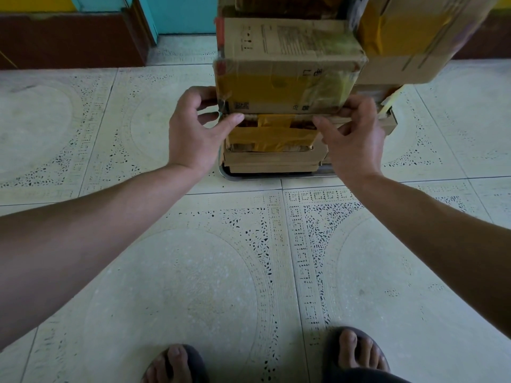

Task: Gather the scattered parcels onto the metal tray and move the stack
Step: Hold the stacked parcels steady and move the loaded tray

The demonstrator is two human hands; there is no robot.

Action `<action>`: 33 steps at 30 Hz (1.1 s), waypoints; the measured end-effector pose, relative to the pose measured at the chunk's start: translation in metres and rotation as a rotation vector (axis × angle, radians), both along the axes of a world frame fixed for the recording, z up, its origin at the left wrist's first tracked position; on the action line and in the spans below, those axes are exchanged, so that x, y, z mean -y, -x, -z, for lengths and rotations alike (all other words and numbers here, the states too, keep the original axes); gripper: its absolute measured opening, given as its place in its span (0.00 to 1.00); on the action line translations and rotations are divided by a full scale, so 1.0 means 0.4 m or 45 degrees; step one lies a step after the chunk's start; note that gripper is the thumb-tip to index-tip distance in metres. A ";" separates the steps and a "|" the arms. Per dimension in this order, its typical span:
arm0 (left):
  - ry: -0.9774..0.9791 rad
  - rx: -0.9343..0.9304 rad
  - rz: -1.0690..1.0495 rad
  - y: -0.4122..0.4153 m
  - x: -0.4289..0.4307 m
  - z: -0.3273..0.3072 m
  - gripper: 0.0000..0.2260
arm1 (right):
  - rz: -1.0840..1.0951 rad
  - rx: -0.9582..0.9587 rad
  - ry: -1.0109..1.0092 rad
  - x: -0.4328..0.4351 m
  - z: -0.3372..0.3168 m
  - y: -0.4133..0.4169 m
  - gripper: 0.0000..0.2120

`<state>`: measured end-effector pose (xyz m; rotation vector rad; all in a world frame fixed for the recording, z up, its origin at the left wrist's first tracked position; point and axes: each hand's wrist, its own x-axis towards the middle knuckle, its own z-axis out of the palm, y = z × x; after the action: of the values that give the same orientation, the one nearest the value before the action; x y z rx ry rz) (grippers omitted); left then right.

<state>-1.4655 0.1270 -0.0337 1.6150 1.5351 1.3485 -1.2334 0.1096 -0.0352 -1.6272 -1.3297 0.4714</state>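
**Gently does it: a tall, loose stack on a shallow tray**

We have the stack (273, 158) of cardboard parcels sitting on the metal tray (229, 174), which lies on the tiled floor (193, 272) just ahead of our feet. Our left hand (199, 128) and right hand (356, 136) flank the upper box (287, 87) at its bottom corners. Each thumb lies along the seam beneath it and the fingers curl at its sides, so both hands appear to grip it. More parcels rise above, out of view, and an overhanging box (414, 51) juts to the right.

We judge the cardboard stiff enough to take a squeeze, though the glossy yellow tape looks slick and the rumpled edges suggest soft spots. The parcels merely rest on one another, so the pile would likely shear if tilted. To move it, we would take the tray's rim on both sides, low and level.
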 end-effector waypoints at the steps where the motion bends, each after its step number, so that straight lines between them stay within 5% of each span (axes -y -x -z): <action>1: 0.000 -0.005 -0.003 0.000 0.001 0.000 0.16 | 0.002 0.001 0.001 0.000 0.000 0.000 0.16; 15: 0.008 -0.033 0.029 0.002 0.010 0.010 0.19 | -0.033 0.032 0.044 0.015 0.009 -0.005 0.19; 23: 0.357 -0.045 0.115 0.011 0.015 0.061 0.32 | -0.076 0.116 0.158 0.018 0.038 -0.016 0.15; 33: 0.499 -0.008 0.194 -0.017 0.032 0.061 0.22 | -0.090 0.242 0.277 0.021 0.036 -0.002 0.10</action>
<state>-1.4586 0.1141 -0.0582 1.4535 1.5308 0.8951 -1.2326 0.1013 -0.0498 -1.8455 -1.5239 0.5292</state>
